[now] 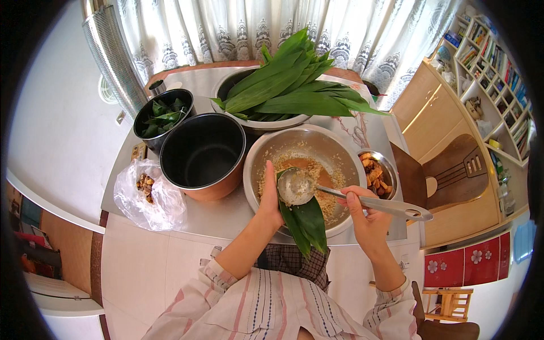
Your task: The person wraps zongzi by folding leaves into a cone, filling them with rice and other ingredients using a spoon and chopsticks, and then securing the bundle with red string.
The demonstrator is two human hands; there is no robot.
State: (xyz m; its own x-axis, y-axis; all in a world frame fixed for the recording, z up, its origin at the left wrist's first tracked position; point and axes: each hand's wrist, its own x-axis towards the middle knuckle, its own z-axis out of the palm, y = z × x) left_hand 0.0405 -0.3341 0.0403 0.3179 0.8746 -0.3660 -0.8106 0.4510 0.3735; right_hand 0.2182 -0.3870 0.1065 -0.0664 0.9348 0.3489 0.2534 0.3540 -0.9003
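The big steel bowl (303, 148) of brown seasoned rice sits in the middle of the table (226, 212), and everything else is told from it. The left hand (271, 195) is at the near rim of the bowl, fingers closed around folded green leaves (305, 222) that hang down over the rim toward the person. The right hand (362, 212) is just right of those leaves, at the bowl's near right edge, gripping the handle of a metal ladle (296, 186). The ladle's round scoop is over the bowl, right above the top of the folded leaves and touching the left hand's side (the scoop looks nearly bare). Right of the bowl is a small steel dish of brown chunks (378, 173). Left of the bowl stands a dark pot (203, 153), and a clear plastic bag (148, 195) lies left of that. Behind the bowl is a basin of long green leaves (286, 85).
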